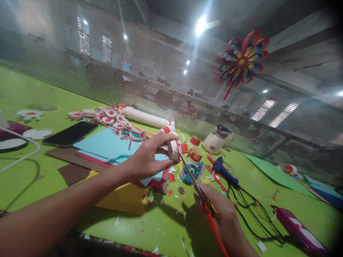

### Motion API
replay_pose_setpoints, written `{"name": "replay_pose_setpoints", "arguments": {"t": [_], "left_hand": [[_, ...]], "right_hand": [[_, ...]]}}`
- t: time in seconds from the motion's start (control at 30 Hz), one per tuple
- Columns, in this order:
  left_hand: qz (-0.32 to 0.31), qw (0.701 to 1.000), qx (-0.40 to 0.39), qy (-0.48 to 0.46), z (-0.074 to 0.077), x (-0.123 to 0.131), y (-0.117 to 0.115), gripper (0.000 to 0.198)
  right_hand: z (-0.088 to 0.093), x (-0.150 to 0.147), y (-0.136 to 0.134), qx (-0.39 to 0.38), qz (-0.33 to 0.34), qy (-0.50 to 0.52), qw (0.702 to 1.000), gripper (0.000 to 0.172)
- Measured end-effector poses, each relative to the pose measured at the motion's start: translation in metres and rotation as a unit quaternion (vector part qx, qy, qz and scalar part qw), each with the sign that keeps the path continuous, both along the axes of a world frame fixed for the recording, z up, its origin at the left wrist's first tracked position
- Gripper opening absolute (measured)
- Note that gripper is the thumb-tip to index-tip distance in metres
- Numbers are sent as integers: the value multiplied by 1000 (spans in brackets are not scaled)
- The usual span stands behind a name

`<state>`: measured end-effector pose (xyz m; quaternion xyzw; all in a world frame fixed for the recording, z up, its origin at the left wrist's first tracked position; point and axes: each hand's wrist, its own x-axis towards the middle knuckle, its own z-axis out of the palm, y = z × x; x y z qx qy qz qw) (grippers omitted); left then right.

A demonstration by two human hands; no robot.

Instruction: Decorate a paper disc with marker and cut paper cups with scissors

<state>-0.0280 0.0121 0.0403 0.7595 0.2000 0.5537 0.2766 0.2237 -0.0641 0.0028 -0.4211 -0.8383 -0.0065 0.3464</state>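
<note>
My left hand [150, 157] pinches a small white paper ring [173, 149] with red on its far side, thumb below and fingers above. In my right hand [222, 207] is a pair of scissors [197, 187] with orange-red handles. The scissor blades point up and away, and their tips meet the right edge of the paper ring. Whether the blades are cutting into the paper, I cannot tell. Beneath the hands, the green table [160, 232] is strewn with red and white paper scraps.
Coloured paper sheets [99, 142] and a black phone [70, 134] lie left. Behind are red-and-white paper discs [107, 117] and a white roll [147, 117]. To the right are a blue glue gun [223, 170] with its cable, a white jug [216, 140] and a purple device [298, 228].
</note>
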Motion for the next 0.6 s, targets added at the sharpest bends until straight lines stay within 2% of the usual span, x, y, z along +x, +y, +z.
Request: {"name": "replay_pose_setpoints", "arguments": {"t": [0.3,0.6], "left_hand": [[-8,1000,-9,-6,0,1,-2,50],[8,1000,-8,3,0,1,0,51]], "right_hand": [[4,-3,-2,27,-5,-15,1000,33],[5,-5,-1,53,2,-11,999,30]]}}
